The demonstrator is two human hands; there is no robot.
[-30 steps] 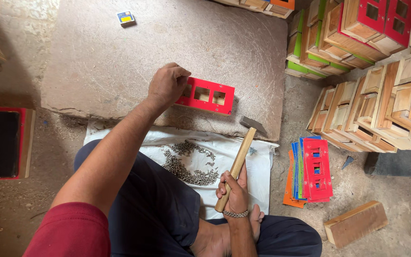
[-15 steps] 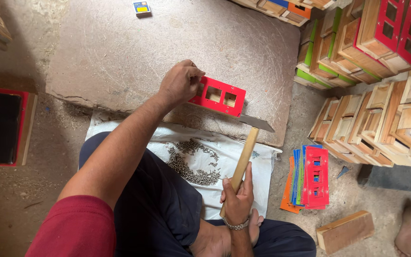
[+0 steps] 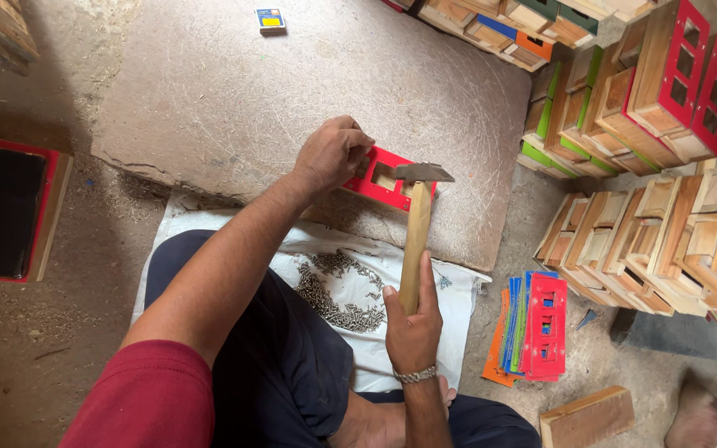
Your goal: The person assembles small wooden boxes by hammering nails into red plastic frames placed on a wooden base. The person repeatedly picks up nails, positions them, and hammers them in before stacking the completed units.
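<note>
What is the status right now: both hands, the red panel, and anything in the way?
Left hand pinching red cut-out wooden panel on grey stone slab. Right hand gripping wooden-handled hammer, head over panel. Nothing between them.

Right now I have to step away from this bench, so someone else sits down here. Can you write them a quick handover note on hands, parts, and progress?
Left hand: pinches down on the red panel with cut-out windows, lying on the stone slab.
Right hand: grips the wooden handle of the hammer, head raised over the panel.
Supplies: pile of small nails on the white cloth at the lap; stack of coloured panels to the right; wooden boxes beyond.
Done: many boxes are stacked, some already with coloured fronts.
Left: this panel, the stacked panels, and the bare boxes.
</note>
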